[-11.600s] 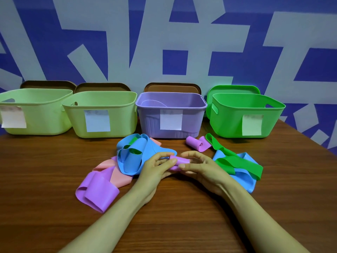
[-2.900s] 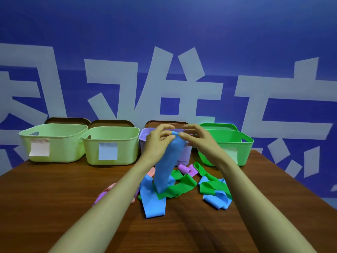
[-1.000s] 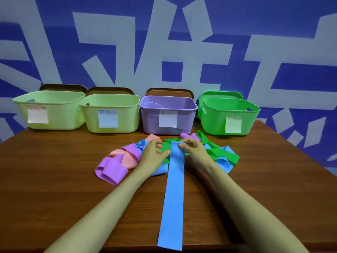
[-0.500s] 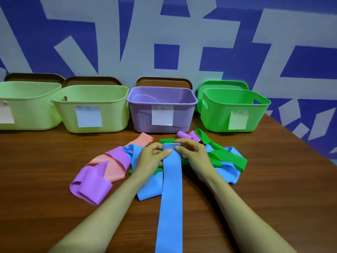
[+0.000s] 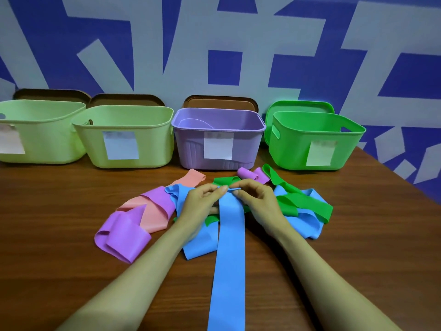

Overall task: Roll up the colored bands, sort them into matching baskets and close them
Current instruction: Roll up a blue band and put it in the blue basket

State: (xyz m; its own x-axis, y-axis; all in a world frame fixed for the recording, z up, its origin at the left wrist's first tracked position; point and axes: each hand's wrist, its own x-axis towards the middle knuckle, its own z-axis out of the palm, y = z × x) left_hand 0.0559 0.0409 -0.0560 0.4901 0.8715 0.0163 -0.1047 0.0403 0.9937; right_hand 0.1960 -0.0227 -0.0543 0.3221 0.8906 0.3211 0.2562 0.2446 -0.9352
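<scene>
Indoor staged workstation, of office or studio type. Indicators: a wood-grain table [image 5: 59, 235] set against a blue wall [image 5: 417, 75] bearing large white graphic shapes; along the table's far edge, a row of plastic baskets [image 5: 95, 149], each with a paper label [image 5: 218, 145].

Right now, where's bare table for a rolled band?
Free: left, between the yellow-green baskets and the purple band; right of the pile, in front of the green basket. Crowded: centre, where left hand and right hand pinch the blue band.
</scene>
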